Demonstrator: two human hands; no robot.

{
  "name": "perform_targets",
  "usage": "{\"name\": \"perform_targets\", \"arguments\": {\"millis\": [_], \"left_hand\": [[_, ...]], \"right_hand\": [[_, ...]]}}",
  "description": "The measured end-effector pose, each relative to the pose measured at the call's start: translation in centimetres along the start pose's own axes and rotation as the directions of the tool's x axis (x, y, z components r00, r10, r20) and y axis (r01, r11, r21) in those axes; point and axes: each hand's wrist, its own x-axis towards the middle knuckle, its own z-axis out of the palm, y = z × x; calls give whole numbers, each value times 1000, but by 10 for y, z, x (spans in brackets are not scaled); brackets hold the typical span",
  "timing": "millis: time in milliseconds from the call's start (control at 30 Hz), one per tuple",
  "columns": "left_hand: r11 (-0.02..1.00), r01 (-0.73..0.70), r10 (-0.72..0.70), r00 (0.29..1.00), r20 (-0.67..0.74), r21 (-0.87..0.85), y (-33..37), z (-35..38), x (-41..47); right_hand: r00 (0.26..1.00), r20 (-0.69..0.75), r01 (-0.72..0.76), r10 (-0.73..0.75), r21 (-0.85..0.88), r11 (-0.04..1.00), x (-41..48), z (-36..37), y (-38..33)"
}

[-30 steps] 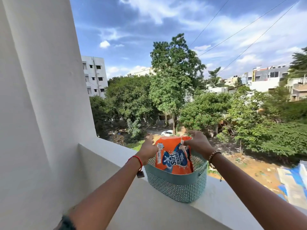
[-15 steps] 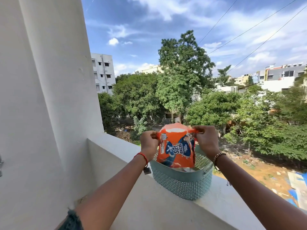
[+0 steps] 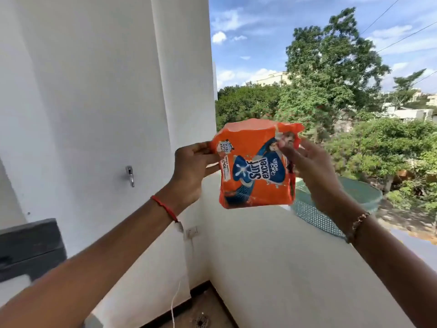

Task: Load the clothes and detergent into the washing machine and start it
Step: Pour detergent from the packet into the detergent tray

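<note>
Holding an orange plastic detergent packet with a blue logo (image 3: 256, 166) up in mid-air, at about 1 o'clock of centre in the head view, well above the floor. Pinched at its 9 o'clock edge by the left hand (image 3: 191, 171), fingers curled tight on the plastic; met at its 1 o'clock corner by the right hand (image 3: 309, 171), too blurred to tell whether its fingers grip or only touch. Could spill powder if tipped, should the crumpled top edge be open; cannot tell from here. Could slip or swing from a 1-sided pinch and, this close to the white parapet wall (image 3: 272, 268), might drop over the outer side toward the trees instead of onto the balcony. Probably safer carried low and upright, with 2 firm hands. Just behind the packet at 4 o'clock, a teal perforated plastic basket (image 3: 331, 209) up on the parapet, partly hidden by the right forearm and liable to be knocked by a careless elbow. At 9 o'clock, a small metal tap (image 3: 129, 176) on the tall white wall (image 3: 94, 91). At 8 o'clock, a dark grey slab-shaped object (image 3: 28, 247), possibly part of the washing machine, cut off by the frame edge. Near 6 o'clock, a pale wall socket (image 3: 192, 231) with a thin white cord (image 3: 176, 297) hanging toward the brown floor (image 3: 212, 304): something to snag on the way. No clothes in view.
</note>
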Motion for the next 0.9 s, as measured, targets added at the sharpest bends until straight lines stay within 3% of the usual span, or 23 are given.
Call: {"name": "perform_targets", "arguments": {"millis": [100,267,467,567,733,800,900], "left_hand": [[996,90,-89,995,-52,21,4,-81,-66],[965,262,-259,941,-219,-19,-15,-207,-186],[909,391,-417,829,-374,-147,-43,-327,-311],[860,463,-510,796,-326,-215,-58,-362,-356],[654,752,-754,641,-143,-82,-104,-398,-408],[633,764,-773,633,-47,-122,-121,-405,-418],[653,723,-754,650,-97,-227,-142,-408,-419]], "right_hand": [[924,322,-256,204,127,958,-75,64,23],[753,569,-473,330,121,872,-201,173,48],[584,643,-650,494,7,760,-316,270,57],[541,640,-681,546,-48,731,-349,298,61],[501,626,-703,598,-110,703,-373,330,66],[475,649,-705,595,-125,699,-373,340,67],[435,678,-714,592,-140,686,-370,349,72]]}}
